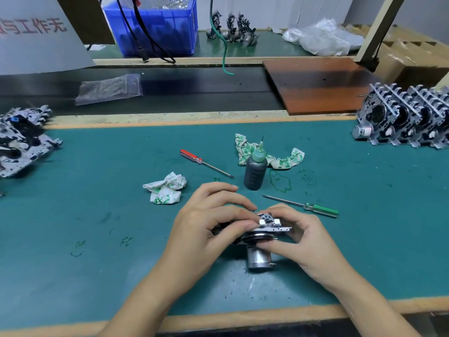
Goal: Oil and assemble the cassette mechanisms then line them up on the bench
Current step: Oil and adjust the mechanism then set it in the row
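A cassette mechanism (pixel 263 229) is gripped between the left hand (pixel 209 227) and the right hand (pixel 301 237), fingers of both curled round its metal plate, its motor can pointing toward the person just above the green bench mat (pixel 97 215). Just beyond the hands an oil bottle (pixel 255 170) is stood upright, with a green-handled screwdriver (pixel 315 207) beside the right hand. Far right of it, finished mechanisms (pixel 408 117) are lined up in a row.

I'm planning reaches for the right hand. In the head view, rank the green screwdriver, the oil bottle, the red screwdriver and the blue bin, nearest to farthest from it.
From the right hand:
1. green screwdriver, just beyond it, to the right
2. oil bottle, ahead, slightly left
3. red screwdriver, farther ahead-left
4. blue bin, far back left, behind the conveyor
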The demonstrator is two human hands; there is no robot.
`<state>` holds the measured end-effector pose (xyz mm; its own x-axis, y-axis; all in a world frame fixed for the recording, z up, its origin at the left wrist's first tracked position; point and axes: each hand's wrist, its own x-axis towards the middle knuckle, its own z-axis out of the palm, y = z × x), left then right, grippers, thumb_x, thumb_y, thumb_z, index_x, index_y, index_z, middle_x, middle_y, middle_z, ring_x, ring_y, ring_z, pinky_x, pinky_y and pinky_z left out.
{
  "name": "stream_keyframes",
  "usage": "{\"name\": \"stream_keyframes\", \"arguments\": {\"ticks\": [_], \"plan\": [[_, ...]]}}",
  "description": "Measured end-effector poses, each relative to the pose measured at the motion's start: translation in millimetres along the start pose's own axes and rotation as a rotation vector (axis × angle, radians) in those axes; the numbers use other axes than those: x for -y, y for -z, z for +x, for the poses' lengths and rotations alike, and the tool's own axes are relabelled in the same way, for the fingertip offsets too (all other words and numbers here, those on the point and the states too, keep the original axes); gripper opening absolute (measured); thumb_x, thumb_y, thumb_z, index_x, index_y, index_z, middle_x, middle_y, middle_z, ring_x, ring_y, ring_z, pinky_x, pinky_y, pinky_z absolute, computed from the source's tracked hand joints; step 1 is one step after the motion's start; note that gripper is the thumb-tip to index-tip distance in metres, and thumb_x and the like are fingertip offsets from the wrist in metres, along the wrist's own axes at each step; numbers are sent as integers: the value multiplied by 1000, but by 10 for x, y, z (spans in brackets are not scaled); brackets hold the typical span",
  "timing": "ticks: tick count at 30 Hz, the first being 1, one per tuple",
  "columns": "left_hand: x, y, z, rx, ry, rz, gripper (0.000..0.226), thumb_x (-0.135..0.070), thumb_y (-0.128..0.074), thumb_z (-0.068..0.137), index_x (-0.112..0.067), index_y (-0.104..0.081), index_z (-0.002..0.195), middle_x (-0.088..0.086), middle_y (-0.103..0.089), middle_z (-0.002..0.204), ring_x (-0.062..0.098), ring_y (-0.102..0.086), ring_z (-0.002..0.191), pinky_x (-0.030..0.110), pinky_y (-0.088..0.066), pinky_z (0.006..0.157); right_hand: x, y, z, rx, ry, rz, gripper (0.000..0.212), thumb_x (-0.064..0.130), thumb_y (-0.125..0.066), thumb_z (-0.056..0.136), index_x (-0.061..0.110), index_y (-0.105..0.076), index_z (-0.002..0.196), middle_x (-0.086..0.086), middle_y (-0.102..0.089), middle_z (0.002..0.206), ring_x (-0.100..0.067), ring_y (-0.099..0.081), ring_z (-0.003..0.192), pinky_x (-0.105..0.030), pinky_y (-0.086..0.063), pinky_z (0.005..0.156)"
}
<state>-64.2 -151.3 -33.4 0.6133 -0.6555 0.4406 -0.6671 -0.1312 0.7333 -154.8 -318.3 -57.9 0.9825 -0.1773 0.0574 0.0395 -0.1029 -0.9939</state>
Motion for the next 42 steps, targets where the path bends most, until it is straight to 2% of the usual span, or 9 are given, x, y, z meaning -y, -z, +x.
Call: {"name": "stream_keyframes", "arguments": {"ticks": [8,14,16,18,21,24,31,36,42], "plan": [[-7,31,35,38,-27,-65,13,-31,-61,84,-30,-72,90,-15,-69,93,5,-52,110,14,-38,92,31,32,18,39,5,-19,33,9,-80,62,29,-75,87,6,-66,93,-8,-65,87,-13,-45,79],[-4,23,17,27,-24,-21,12,-34,-58,85,-35,-70,88,-17,-68,98,7,-53,109,20,-40,95,14,42,-34,57,0,-70,32,5,-81,67,19,-73,95,4,-64,99,-7,-63,94,-15,-44,85],[-3,26,19,27,-24,-21,12,-34,-59,85,-36,-70,87,-18,-68,97,7,-53,109,22,-40,94,19,81,-82,69,17,-268,35,26,-82,69,24,-70,101,13,-63,106,-6,-59,105,-16,-41,92],[0,25,27,23,-17,-19,12,-34,-59,85,-37,-70,86,-19,-68,97,8,-54,109,23,-41,94,-3,134,-163,-19,91,-580,40,49,-71,70,35,-65,108,22,-60,108,-2,-55,107,-14,-38,92],[6,18,19,21,-5,-15,13,-35,-59,85,-36,-72,85,-22,-68,96,8,-55,108,26,-41,93,-47,150,-261,-173,289,-887,32,49,-61,78,28,-72,98,17,-64,101,-4,-53,97,-21,-42,83],[13,23,9,23,-10,-22,14,-35,-59,85,-34,-73,86,-23,-68,96,9,-55,107,28,-42,93,-81,134,-272,-207,377,-986,28,43,-59,80,20,-73,82,11,-67,89,-10,-54,87,-26,-44,73],[7,19,16,22,-8,-26,13,-35,-60,84,-35,-73,86,-22,-68,95,8,-56,105,26,-42,92,-39,196,-249,-171,269,-978,35,52,-56,78,28,-75,94,19,-65,95,-8,-56,90,-26,-44,74],[14,28,1,19,-16,-29,14,-35,-60,84,-33,-73,85,-22,-69,95,7,-56,101,25,-43,90,40,147,-165,-22,125,-637,55,56,-69,67,49,-56,120,22,-56,109,-3,-52,110,-12,-35,92],[1,22,7,25,-22,-23,17,-33,-60,84,-26,-76,84,-18,-69,94,7,-58,95,23,-44,87,64,-43,15,16,78,-188,33,29,-81,62,30,-67,92,12,-62,100,-9,-61,99,-14,-42,87]]}}
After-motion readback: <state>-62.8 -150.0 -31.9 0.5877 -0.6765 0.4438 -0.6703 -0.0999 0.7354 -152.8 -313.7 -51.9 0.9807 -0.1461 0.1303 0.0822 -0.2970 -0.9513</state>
